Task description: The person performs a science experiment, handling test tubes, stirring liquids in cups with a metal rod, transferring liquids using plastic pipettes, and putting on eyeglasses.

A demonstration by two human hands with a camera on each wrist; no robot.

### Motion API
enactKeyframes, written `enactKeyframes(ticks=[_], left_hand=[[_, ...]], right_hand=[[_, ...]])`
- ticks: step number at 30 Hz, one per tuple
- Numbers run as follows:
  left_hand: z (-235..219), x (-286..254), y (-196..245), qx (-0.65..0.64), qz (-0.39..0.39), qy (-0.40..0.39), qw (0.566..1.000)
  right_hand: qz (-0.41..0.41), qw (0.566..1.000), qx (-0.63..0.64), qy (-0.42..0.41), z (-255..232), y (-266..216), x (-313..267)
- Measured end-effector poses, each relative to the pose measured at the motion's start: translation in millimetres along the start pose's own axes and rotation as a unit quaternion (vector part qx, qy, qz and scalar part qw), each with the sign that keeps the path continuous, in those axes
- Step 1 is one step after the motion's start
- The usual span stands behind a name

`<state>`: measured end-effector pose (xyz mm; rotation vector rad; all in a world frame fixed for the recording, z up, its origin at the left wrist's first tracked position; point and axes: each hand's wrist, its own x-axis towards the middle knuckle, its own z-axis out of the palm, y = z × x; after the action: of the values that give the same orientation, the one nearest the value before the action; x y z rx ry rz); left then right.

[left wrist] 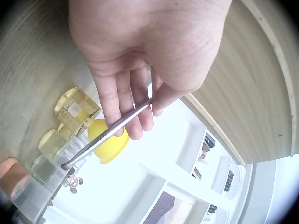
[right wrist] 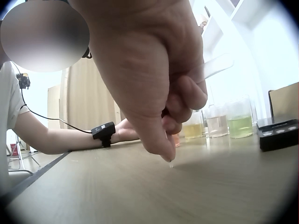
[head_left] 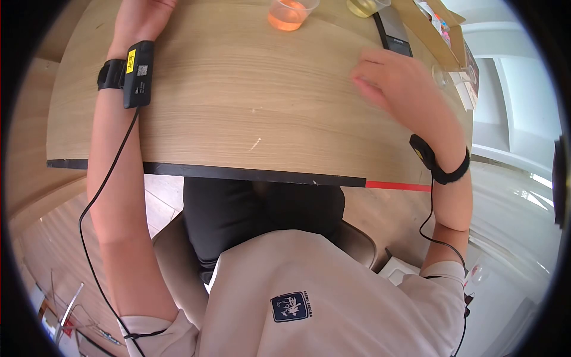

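My left hand [head_left: 143, 19] is at the far left of the table, partly cut off by the head view's top edge. Its thumb and fingers pinch a slim silver stick [left wrist: 112, 130] with a dark rounded tip, seen in the left wrist view. Over the right side of the table, my right hand [head_left: 399, 86] has its fingers curled, slightly blurred. The right wrist view shows it pinching a clear plastic dropper [right wrist: 212, 68]; the thin tip points down close over the tabletop, and the hand hides the middle. A cup of orange liquid [head_left: 287, 18] stands at the back.
Nearby are a cup of yellowish liquid [head_left: 361, 7], a black-and-grey device [head_left: 394, 34] and a cardboard box [head_left: 446, 35]. The left wrist view also has a beaker of yellow liquid [left wrist: 77, 109] and a yellow funnel-like piece [left wrist: 111, 145]. A green-liquid cup [right wrist: 240, 125] shows in the right wrist view.
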<state>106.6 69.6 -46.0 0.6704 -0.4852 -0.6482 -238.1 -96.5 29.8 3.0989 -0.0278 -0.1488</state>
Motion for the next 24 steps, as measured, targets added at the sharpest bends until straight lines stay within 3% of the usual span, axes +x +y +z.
enactKeyframes(ticks=[3, 5, 12, 14, 18, 21, 24], left_hand=[[0.7, -1.4, 0.4, -0.012, -0.011, 0.007, 1.0], [-0.7, -1.3, 0.5, -0.014, -0.011, 0.008, 1.0], [3.2, -1.6, 0.0, -0.006, -0.009, 0.002, 1.0], [5.4, -5.7, -0.5, -0.009, 0.006, 0.0, 1.0], [1.2, 1.4, -1.2, -0.013, -0.004, 0.009, 1.0], [0.5, -0.1, -0.6, -0.006, -0.007, -0.005, 1.0], [1.2, -1.6, -0.3, -0.009, -0.01, 0.007, 1.0]], right_hand=[[-0.033, 0.997, -0.01, 0.063, 0.4, 2.5, -2.0], [-0.007, 1.0, 0.02, -0.008, -5.2, -3.2, -7.5], [-0.036, 0.999, 0.021, 0.032, -1.4, 7.3, 1.7], [-0.012, 0.999, 0.048, -0.012, -6.9, -0.8, -5.4], [-0.022, 1.0, -0.005, -0.018, -1.3, 3.1, -0.7], [0.001, 0.997, 0.07, 0.012, -5.0, 5.0, 3.1], [0.031, 0.999, 0.034, -0.028, -3.9, 2.3, -5.7]])
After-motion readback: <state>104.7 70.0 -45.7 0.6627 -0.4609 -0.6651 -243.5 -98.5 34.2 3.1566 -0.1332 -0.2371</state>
